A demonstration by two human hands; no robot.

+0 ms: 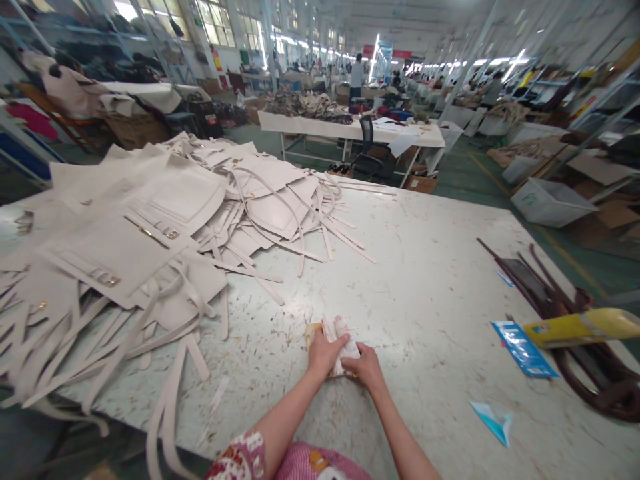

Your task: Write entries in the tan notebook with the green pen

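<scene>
Green floor [467, 183], black chair [367, 137], windows [216, 23] (glowing pale)

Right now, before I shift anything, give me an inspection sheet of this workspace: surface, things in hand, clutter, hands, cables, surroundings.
Surface: table, scuffed and stained.
Things in hand: white bundle, beside a yellowish piece; contents unclear.
Clutter: pale pile with straps, left; yellow object, blue packet, brown straps and blue-white scrap, right.
Hands: left hand and right hand both hold the bundle.
Cables: nothing seen on the table.
Surroundings: far table, chair, white bin, standing person.
</scene>
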